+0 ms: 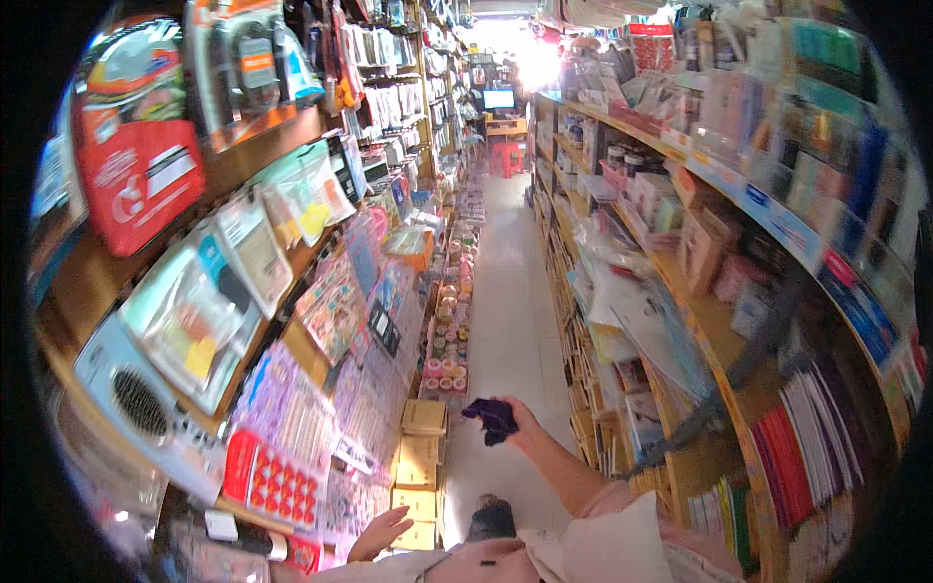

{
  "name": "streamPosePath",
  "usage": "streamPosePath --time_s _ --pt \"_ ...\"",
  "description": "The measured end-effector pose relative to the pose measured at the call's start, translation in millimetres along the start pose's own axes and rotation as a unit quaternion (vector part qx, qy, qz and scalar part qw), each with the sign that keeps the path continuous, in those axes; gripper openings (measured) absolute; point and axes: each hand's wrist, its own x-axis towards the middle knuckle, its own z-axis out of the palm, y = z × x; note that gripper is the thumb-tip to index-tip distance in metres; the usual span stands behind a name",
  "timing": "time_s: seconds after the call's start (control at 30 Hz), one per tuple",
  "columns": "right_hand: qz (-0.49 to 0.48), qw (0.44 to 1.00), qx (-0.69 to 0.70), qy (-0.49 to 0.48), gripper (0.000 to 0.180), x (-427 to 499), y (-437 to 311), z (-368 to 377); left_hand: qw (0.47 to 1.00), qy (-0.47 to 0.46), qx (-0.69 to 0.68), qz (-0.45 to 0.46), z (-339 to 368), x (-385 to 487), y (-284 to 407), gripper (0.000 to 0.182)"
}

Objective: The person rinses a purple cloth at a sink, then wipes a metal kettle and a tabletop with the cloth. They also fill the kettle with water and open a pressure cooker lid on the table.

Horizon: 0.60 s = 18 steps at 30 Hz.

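My right hand is closed around a bunched dark purple cloth, held out over the aisle floor. Part of the cloth hangs beyond the fingers. Low at the left, my left hand has its fingers apart and holds nothing visible. It is close to the stacked cardboard boxes and the packaged goods on the left shelf. Below the cloth, a dark shoe shows on the pale tiled floor.
Crowded shelves line both sides of the narrow aisle. Packaged goods hang at the left, with rows of small jars low down. Books and plastic-wrapped items fill the right shelves. A red stool stands at the far end.
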Motion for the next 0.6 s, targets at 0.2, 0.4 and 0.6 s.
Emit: streamPosePath --time_s 0.2,0.4,0.6 --pt "-0.053 0.998 -0.036 0.004 0.032 155.1 -184.7 30.1 0.995 -0.090 -0.030 0.037 -25.3 265.5 146.0 0.066" --pt "-0.186 0.979 0.022 0.081 0.025 296.1 -365.7 -17.4 0.974 -0.106 0.071 0.187 -8.3 517.8 311.4 0.083" --pt "-0.154 0.985 -0.073 0.017 0.021 484.3 -522.3 -30.4 0.793 -0.099 -0.597 -0.068 -22.1 756.8 446.8 0.056"
